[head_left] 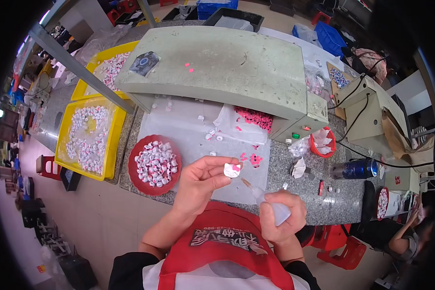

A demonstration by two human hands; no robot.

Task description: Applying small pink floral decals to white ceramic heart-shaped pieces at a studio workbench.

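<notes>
The left hand is pinching a white trinket between fingertips; the right hand, clamped around a bottle, is holding its nozzle just beside them, seemingly for gluing, and next is calling for steadiness.

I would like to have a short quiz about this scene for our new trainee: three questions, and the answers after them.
1. Which hand holds the translucent plastic bottle?
2. True or false: the yellow rectangular plastic trays stand to the left of the red round bowl.
3. What does the left hand pinch?
a) a blue cylindrical can
b) a small white piece with a pink detail
c) a sheet of white paper

Key: 1. The right hand. 2. True. 3. b.
</notes>
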